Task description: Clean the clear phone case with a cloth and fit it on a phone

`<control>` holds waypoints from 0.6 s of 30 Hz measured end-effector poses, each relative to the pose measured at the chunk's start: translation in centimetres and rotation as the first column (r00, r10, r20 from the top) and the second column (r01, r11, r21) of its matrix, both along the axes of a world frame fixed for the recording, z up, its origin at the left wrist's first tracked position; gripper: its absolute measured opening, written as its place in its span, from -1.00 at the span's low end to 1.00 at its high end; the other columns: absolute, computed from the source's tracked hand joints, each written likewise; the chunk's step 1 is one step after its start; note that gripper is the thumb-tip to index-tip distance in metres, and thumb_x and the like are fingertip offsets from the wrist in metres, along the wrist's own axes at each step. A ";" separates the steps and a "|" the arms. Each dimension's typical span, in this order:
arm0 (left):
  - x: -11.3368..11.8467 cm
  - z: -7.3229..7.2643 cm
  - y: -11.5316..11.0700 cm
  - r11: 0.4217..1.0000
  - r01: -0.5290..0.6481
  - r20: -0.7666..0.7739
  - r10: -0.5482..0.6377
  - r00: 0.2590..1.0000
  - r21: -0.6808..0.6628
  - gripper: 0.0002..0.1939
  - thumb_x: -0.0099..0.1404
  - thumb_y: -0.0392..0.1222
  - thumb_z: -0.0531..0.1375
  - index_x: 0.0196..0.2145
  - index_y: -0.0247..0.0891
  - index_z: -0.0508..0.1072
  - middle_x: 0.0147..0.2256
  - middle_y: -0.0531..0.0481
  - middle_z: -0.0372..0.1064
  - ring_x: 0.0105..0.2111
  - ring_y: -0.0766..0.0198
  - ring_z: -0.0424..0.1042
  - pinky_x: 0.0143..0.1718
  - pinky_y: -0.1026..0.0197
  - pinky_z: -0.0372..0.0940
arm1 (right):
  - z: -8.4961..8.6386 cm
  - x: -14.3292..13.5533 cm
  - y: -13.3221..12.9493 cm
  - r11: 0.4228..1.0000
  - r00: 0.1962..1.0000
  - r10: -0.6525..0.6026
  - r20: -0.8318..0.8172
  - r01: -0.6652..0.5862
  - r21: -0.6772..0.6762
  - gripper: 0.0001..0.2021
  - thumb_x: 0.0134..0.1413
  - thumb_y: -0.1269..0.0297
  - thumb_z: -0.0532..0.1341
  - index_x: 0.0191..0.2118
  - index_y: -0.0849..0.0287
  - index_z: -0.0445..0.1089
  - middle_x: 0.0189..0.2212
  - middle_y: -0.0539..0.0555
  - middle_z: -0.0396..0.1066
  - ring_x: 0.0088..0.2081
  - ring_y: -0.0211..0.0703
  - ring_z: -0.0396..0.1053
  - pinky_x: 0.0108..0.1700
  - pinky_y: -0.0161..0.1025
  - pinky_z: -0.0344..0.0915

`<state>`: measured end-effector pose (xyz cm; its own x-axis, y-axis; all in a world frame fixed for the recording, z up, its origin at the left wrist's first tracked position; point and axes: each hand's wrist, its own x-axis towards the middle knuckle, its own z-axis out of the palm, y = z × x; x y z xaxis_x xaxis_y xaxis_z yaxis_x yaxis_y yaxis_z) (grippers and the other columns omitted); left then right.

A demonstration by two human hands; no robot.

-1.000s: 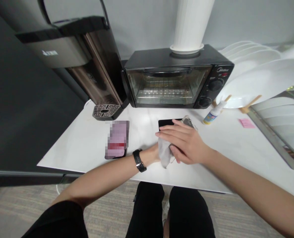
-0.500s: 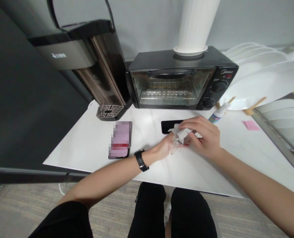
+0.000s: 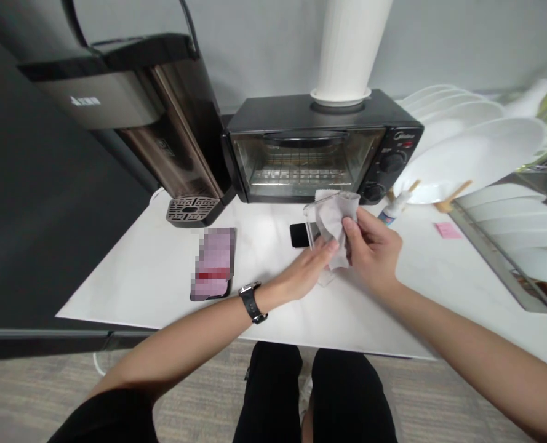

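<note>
Above the white counter point(image 3: 264, 314), my left hand point(image 3: 306, 269) grips a clear phone case point(image 3: 310, 229) by its lower part. My right hand point(image 3: 375, 247) pinches a white tissue point(image 3: 333, 218) that is folded over the case's right side and upper edge. Both hands are close together, and the tissue hides much of the case. Behind the case a black phone point(image 3: 299, 235) lies flat, partly covered from sight. Further left lies another phone point(image 3: 214, 261) with a blurred pinkish screen.
A black toaster oven point(image 3: 310, 117) stands behind my hands, with a white cylindrical pot point(image 3: 349, 49) on top. The drinks dispenser point(image 3: 157, 117) is on the left. To the right are a small spray bottle point(image 3: 391, 212), pink sticky notes point(image 3: 448, 230) and racked white plates point(image 3: 480, 154).
The case and tissue have been raised and tilted more upright. The tissue has spread from a crumpled bunch over the case, and my view has shifted slightly right.
</note>
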<state>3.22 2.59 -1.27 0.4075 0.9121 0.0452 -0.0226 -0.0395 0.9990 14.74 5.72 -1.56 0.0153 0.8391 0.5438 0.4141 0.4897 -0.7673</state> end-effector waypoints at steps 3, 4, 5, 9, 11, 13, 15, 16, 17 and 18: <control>0.2 -0.5 0.2 0.991 0.118 0.129 -0.110 0.986 -0.059 -0.62 0.15 -0.03 -0.24 -0.09 -0.16 0.00 -0.20 -0.05 0.14 -0.30 0.28 0.25 -0.24 0.12 0.12 | 0.0 0.5 0.3 0.998 0.997 -0.063 -0.049 0.064 0.018 -0.69 -0.05 0.30 -0.07 -0.11 0.06 0.11 -0.27 -0.02 0.27 -0.39 -0.21 0.24 -0.42 -0.25 0.18; 0.3 -0.8 0.2 0.978 0.193 0.145 -0.179 0.973 -0.084 -0.61 0.14 -0.01 -0.26 -0.10 -0.20 0.02 -0.26 -0.08 0.18 -0.38 0.28 0.28 -0.29 0.12 0.14 | 0.2 0.7 0.4 0.997 0.996 -0.064 -0.060 0.066 0.038 -0.69 -0.04 0.32 -0.08 -0.10 0.06 0.11 -0.23 -0.02 0.25 -0.35 -0.21 0.24 -0.37 -0.24 0.18; 0.3 -1.1 0.2 0.960 0.259 0.145 -0.243 0.959 -0.105 -0.58 0.13 0.01 -0.28 -0.13 -0.24 0.05 -0.31 -0.10 0.20 -0.44 0.28 0.30 -0.33 0.12 0.16 | 0.5 0.8 0.5 0.997 0.998 -0.038 -0.054 0.042 0.065 -0.69 -0.03 0.33 -0.09 -0.11 0.08 0.12 -0.21 -0.01 0.23 -0.30 -0.20 0.22 -0.32 -0.23 0.17; 0.1 -1.9 0.6 0.936 0.325 0.187 -0.298 0.936 -0.136 -0.37 0.02 0.17 -0.44 -0.31 -0.32 0.17 -0.39 -0.15 0.21 -0.50 0.23 0.30 -0.42 0.13 0.15 | 1.9 1.4 1.3 0.957 0.955 0.253 0.157 -0.271 0.107 -0.71 -0.05 0.34 -0.06 -0.14 0.09 0.15 -0.21 -0.02 0.22 -0.22 -0.21 0.18 -0.20 -0.25 0.12; 0.0 -2.1 0.9 0.926 0.331 0.256 -0.281 0.925 -0.181 -0.24 -0.07 0.23 -0.54 -0.29 -0.31 0.16 -0.40 -0.16 0.22 -0.52 0.19 0.30 -0.45 0.11 0.14 | 2.3 2.0 1.9 0.936 0.917 0.313 0.248 -0.342 0.081 -0.72 -0.05 0.33 -0.07 -0.15 0.08 0.15 -0.24 -0.03 0.24 -0.25 -0.22 0.19 -0.24 -0.26 0.13; -0.1 -2.0 1.1 0.897 0.374 0.305 -0.297 0.905 -0.234 -0.17 -0.12 0.24 -0.58 -0.17 -0.28 0.11 -0.41 -0.18 0.23 -0.54 0.15 0.31 -0.46 0.07 0.12 | 2.3 2.6 2.6 0.956 0.923 0.248 0.293 -0.282 0.078 -0.76 -0.04 0.30 -0.06 -0.22 0.12 0.22 -0.34 -0.01 0.28 -0.34 -0.23 0.22 -0.33 -0.29 0.13; -0.2 -1.7 1.2 0.870 0.414 0.331 -0.320 0.888 -0.269 -0.16 -0.12 0.25 -0.58 -0.07 -0.24 0.01 -0.41 -0.20 0.25 -0.56 0.12 0.31 -0.47 0.05 0.11 | 2.1 3.2 3.1 0.982 0.925 0.130 0.358 -0.169 0.081 -0.79 -0.07 0.24 -0.03 -0.38 0.19 0.29 -0.52 0.00 0.29 -0.49 -0.26 0.20 -0.46 -0.32 0.10; -0.2 -1.5 1.2 0.856 0.433 0.340 -0.333 0.880 -0.284 -0.17 -0.12 0.26 -0.57 -0.05 -0.23 -0.02 -0.40 -0.20 0.26 -0.55 0.11 0.31 -0.47 0.05 0.10 | 2.1 3.4 3.3 0.989 0.912 0.082 0.402 -0.126 0.083 -0.78 -0.09 0.22 -0.02 -0.46 0.21 0.29 -0.60 0.00 0.27 -0.55 -0.28 0.17 -0.50 -0.33 0.06; -0.3 -1.2 1.1 0.839 0.454 0.348 -0.347 0.871 -0.299 -0.17 -0.12 0.26 -0.57 -0.03 -0.21 -0.03 -0.39 -0.20 0.26 -0.54 0.11 0.31 -0.46 0.05 0.09 | 2.0 3.6 3.3 0.990 0.892 0.067 0.447 -0.114 0.080 -0.76 -0.09 0.20 -0.02 -0.52 0.23 0.28 -0.66 -0.01 0.23 -0.59 -0.31 0.14 -0.53 -0.34 0.03; -0.3 -1.0 1.0 0.824 0.470 0.355 -0.357 0.864 -0.315 -0.17 -0.12 0.26 -0.58 -0.03 -0.20 -0.03 -0.38 -0.19 0.27 -0.53 0.11 0.31 -0.46 0.06 0.08 | 2.0 3.6 3.3 0.988 0.873 0.084 0.481 -0.135 0.074 -0.75 -0.08 0.21 -0.03 -0.53 0.24 0.28 -0.66 -0.01 0.23 -0.60 -0.32 0.12 -0.53 -0.35 0.02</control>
